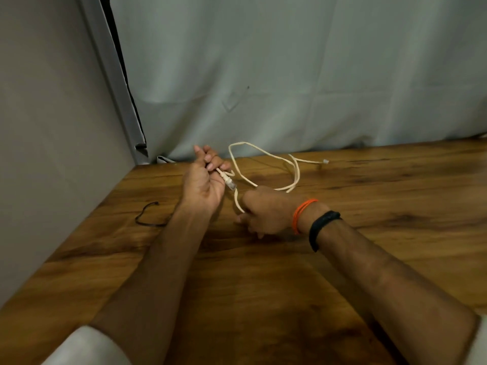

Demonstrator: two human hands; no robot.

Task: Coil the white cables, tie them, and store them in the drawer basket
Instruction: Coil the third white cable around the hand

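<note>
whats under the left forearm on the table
A thin black tie lies on the wooden table, and its right end runs under the left forearm. That end is covered, so its full length cannot be seen.

A smooth white cable (263, 154) with clear plastic plug (230, 184), gripped above a glossy, dark-grained wooden table (369, 206); behind the grip hangs matt, creased pale cloth (290, 75).

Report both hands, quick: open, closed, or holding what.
Left hand: closed, pinching the white cable near its plug end.
Right hand: closed around the same cable lower down.
</note>
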